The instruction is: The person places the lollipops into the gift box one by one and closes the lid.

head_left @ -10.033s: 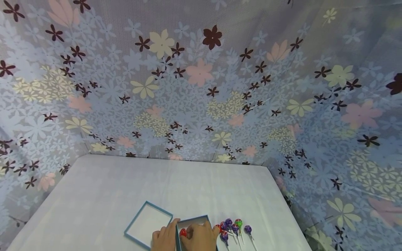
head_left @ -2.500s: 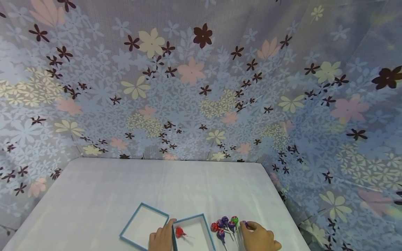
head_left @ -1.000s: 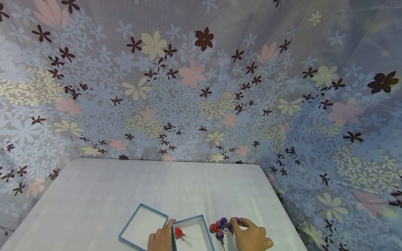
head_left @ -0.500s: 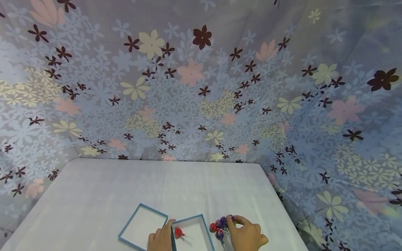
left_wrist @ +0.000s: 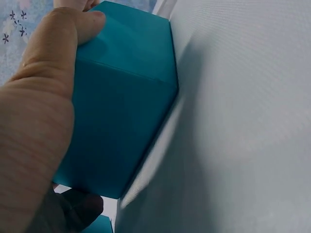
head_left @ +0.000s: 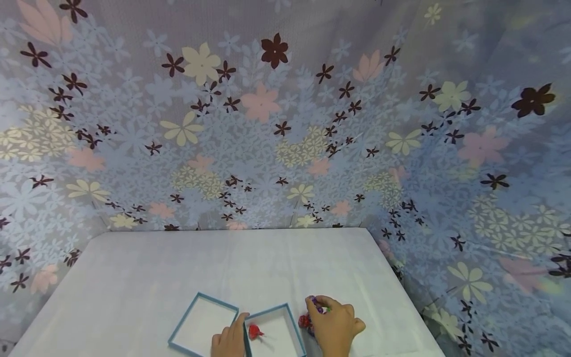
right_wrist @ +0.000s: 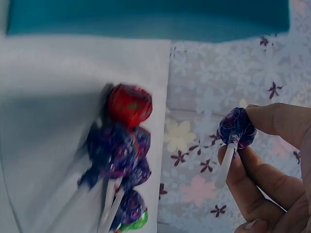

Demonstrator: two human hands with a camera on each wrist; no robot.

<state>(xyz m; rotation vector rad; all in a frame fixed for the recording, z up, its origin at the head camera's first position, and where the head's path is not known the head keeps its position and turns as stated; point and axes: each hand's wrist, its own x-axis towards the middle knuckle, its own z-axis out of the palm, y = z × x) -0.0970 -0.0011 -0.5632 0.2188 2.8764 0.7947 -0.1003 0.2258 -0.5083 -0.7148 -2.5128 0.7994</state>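
Observation:
My right hand (head_left: 334,325) pinches a purple-wrapped lollipop (right_wrist: 236,128) by its head between thumb and fingers, its white stick pointing down. It is raised above a small pile of lollipops on the table. In the right wrist view the pile shows a red lollipop (right_wrist: 130,105), several purple ones (right_wrist: 116,150) and a bit of a green one (right_wrist: 136,222). My left hand (head_left: 229,339) grips the left side of an open blue box (left_wrist: 121,121), thumb on one wall and fingers around another. A red lollipop (head_left: 254,331) lies inside the box, near its left wall.
Left of the box lies its blue-rimmed lid (head_left: 184,318), white inside up. Both rest near the front of a white-covered table (head_left: 200,263). A flowered cloth (head_left: 285,124) hangs behind and at the sides.
My right hand picked a purple lollipop from the right end of the group and carried it left over the others, towards the box. The left hand stays on the box; the red lollipop now lies released inside.

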